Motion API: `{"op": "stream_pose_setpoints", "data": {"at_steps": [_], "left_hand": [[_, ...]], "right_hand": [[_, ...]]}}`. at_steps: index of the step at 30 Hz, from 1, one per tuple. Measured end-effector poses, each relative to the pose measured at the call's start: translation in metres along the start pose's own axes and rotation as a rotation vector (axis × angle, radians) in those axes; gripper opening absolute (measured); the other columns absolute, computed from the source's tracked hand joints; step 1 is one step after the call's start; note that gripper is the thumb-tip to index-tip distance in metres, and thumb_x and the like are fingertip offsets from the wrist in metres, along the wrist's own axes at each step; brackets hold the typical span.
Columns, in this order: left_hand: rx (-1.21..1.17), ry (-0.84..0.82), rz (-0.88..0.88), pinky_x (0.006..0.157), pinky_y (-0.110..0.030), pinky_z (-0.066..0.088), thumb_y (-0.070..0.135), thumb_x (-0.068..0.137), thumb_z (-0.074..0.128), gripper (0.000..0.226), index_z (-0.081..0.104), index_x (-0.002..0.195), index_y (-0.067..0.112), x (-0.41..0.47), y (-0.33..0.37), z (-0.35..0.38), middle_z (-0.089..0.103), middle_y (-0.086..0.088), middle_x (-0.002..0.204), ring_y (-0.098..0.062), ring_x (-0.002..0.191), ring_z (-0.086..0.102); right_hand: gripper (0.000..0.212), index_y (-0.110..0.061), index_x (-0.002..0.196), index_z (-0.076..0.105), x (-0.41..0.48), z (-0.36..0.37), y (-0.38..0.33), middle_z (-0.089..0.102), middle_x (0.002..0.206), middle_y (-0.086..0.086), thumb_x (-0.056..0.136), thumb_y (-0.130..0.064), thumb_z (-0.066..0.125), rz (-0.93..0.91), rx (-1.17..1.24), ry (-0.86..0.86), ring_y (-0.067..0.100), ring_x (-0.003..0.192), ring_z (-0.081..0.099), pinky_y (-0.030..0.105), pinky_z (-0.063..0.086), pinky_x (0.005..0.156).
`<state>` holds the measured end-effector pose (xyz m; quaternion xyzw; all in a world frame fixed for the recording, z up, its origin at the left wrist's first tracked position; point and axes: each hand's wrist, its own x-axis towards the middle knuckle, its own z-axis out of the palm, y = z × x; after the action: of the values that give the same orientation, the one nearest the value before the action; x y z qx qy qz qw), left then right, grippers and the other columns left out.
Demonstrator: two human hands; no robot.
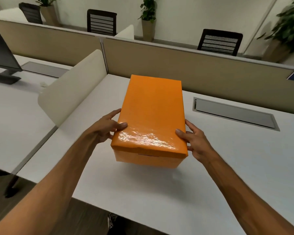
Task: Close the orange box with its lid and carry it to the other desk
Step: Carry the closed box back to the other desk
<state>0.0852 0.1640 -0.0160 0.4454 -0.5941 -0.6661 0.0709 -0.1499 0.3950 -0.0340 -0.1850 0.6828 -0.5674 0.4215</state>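
The orange box [146, 158] has its glossy orange lid [151, 112] seated on top, closed. It is over the middle of a white desk [227, 167]; I cannot tell whether it rests on the desk or is lifted just off it. My left hand [107, 128] grips the box's left side near the front corner, thumb lying on the lid. My right hand [193, 141] grips the right side the same way, thumb on the lid's edge. Both forearms reach in from the bottom of the view.
A rounded cream divider [71, 92] separates this desk from the neighbouring white desk [12, 124] at left, where a dark monitor [0, 51] stands. A grey cable hatch [234, 114] lies at right. Tan partitions [193, 72], chairs and potted plants stand behind.
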Motion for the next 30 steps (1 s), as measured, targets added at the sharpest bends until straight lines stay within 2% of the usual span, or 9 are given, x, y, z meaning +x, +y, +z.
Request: {"op": "stream_pose_setpoints", "data": {"at_steps": [5,8,11,15,20,25,30], "left_hand": [[0.031,-0.055,0.01,0.087,-0.061,0.054,0.017,0.086,0.074,0.083,0.029,0.152,0.039,0.04,0.018,-0.069,0.053,-0.01,0.139,-0.038,0.115,0.059],[0.015,-0.072,0.012,0.078,-0.055,0.057,0.017,0.084,0.075,0.085,0.029,0.152,0.039,0.056,0.028,-0.105,0.054,-0.01,0.138,-0.036,0.112,0.062],[0.035,-0.092,0.018,0.076,-0.053,0.057,0.021,0.084,0.075,0.085,0.027,0.152,0.04,0.073,0.035,-0.132,0.055,-0.009,0.138,-0.034,0.11,0.063],[0.053,-0.086,0.003,0.086,-0.061,0.051,0.023,0.088,0.071,0.082,0.024,0.153,0.042,0.096,0.043,-0.163,0.052,-0.006,0.138,-0.035,0.114,0.06],[0.046,-0.064,-0.03,0.086,-0.06,0.05,0.015,0.097,0.058,0.072,0.022,0.154,0.042,0.131,0.057,-0.203,0.047,-0.008,0.144,-0.035,0.116,0.056],[0.075,-0.038,-0.047,0.1,-0.068,0.042,0.015,0.101,0.051,0.066,0.022,0.154,0.04,0.17,0.065,-0.231,0.044,-0.01,0.148,-0.038,0.127,0.049],[0.082,-0.025,-0.05,0.101,-0.068,0.041,0.017,0.101,0.049,0.062,0.026,0.152,0.042,0.197,0.065,-0.25,0.046,-0.009,0.147,-0.037,0.126,0.049]], "right_hand": [[0.083,-0.032,0.154,0.032,0.037,0.063,-0.011,0.062,0.13,0.002,0.082,-0.032,0.074,0.007,0.011,0.03,0.022,0.104,0.066,0.041,0.057,0.072],[0.08,-0.033,0.154,0.031,0.055,0.096,-0.02,0.061,0.134,0.005,0.085,-0.031,0.073,-0.006,0.022,0.056,0.025,0.107,0.066,0.042,0.058,0.074],[0.08,-0.033,0.154,0.031,0.072,0.121,-0.027,0.061,0.134,0.006,0.086,-0.03,0.072,-0.007,0.029,0.072,0.027,0.107,0.067,0.041,0.058,0.072],[0.082,-0.032,0.154,0.03,0.101,0.151,-0.038,0.061,0.133,0.007,0.085,-0.028,0.073,-0.007,0.038,0.069,0.027,0.106,0.067,0.042,0.058,0.074],[0.082,-0.031,0.155,0.029,0.144,0.187,-0.046,0.059,0.136,0.008,0.086,-0.026,0.074,0.006,0.049,0.045,0.028,0.108,0.065,0.042,0.057,0.074],[0.086,-0.031,0.155,0.028,0.182,0.216,-0.046,0.059,0.134,0.008,0.084,-0.026,0.076,0.015,0.075,0.049,0.025,0.105,0.066,0.038,0.057,0.07],[0.088,-0.031,0.156,0.027,0.213,0.232,-0.043,0.056,0.142,0.012,0.083,-0.029,0.077,0.031,0.071,0.065,0.032,0.115,0.062,0.044,0.057,0.08]]}}
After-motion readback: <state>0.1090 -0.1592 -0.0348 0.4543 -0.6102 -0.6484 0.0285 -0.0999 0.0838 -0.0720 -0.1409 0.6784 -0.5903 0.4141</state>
